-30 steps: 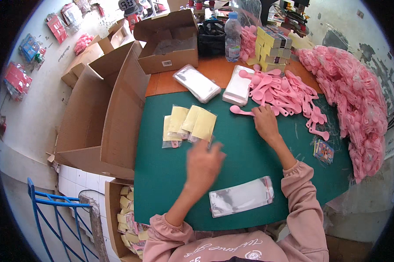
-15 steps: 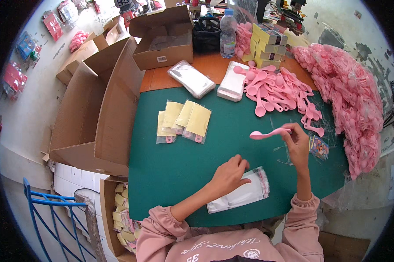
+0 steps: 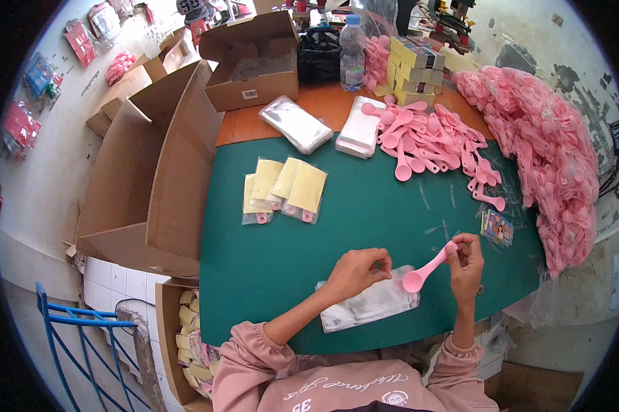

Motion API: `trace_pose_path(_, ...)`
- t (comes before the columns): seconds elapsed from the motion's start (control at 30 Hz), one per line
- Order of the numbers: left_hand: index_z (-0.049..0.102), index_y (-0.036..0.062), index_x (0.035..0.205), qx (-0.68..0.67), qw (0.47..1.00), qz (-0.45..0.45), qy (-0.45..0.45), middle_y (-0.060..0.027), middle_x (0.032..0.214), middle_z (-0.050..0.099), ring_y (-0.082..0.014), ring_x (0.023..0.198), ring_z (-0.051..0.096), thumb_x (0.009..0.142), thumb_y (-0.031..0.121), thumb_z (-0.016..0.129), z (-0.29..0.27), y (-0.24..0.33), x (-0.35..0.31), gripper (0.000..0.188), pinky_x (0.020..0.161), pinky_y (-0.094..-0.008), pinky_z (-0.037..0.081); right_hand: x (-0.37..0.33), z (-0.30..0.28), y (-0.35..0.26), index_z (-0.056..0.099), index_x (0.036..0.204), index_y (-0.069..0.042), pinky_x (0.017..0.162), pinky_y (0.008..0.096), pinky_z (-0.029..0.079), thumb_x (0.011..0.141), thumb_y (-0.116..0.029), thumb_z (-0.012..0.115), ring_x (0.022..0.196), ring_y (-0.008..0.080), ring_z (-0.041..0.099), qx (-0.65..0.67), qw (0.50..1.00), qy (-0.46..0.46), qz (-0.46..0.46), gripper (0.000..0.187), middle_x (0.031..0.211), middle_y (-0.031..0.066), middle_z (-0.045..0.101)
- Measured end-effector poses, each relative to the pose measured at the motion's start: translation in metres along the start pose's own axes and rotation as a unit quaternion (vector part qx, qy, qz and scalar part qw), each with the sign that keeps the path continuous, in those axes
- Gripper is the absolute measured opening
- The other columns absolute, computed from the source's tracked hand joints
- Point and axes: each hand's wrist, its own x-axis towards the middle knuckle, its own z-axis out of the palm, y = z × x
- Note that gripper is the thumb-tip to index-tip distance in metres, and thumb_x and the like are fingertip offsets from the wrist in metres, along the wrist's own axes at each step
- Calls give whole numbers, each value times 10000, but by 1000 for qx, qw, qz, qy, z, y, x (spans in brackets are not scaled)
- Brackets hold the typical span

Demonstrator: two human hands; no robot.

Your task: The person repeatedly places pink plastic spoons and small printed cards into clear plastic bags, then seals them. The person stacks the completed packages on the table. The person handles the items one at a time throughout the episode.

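Observation:
Between the fingertips of my right hand [image 3: 466,265] is the handle end of a pink spoon [image 3: 426,270]. Its bowl points down and left, over the right end of a stack of clear plastic bags [image 3: 364,307]. My left hand [image 3: 359,272] rests at the upper edge of those bags, fingers curled with thumb and fingertips close together at the bag opening. Whether it pinches the film is hard to see, though the top bag looks lifted there. Small picture cards [image 3: 496,228] lie to the right of my right hand.
Several packed bags with yellow cards [image 3: 305,190] lie at left. Farther back are two bag stacks [image 3: 296,124], a pile of pink spoons [image 3: 436,137], yellow-edged card stacks [image 3: 414,69] and a water bottle [image 3: 352,55]. Bagged pink spoons [image 3: 553,165] heap at right; a cardboard box [image 3: 179,165] flanks the left.
My right hand has come down toward the bags, tilting the spoon bowl-down. My left hand has closed its fingers at the bags' edge, and the top bag has shifted.

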Motion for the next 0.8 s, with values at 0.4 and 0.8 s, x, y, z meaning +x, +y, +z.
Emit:
trace_pose_path(0.4,466,25,949,-325,939,-109,-27,-120,881,649,-108,803,591,835,115,586,-27,4,2,189,666,-241,465,-3,21,-10,494,895,-12,564,202,426,827,-75,587,634,77,535,-98,980,144,-99,131,722,38,559)
trace_pose_path(0.8,493,4,1138,-305,943,-127,-49,-71,887,636,-80,789,558,812,116,613,-31,4,0,365,717,-230,450,6,52,-27,469,924,-5,642,211,457,823,-52,587,718,97,566,-14,995,6,-96,163,778,60,574)
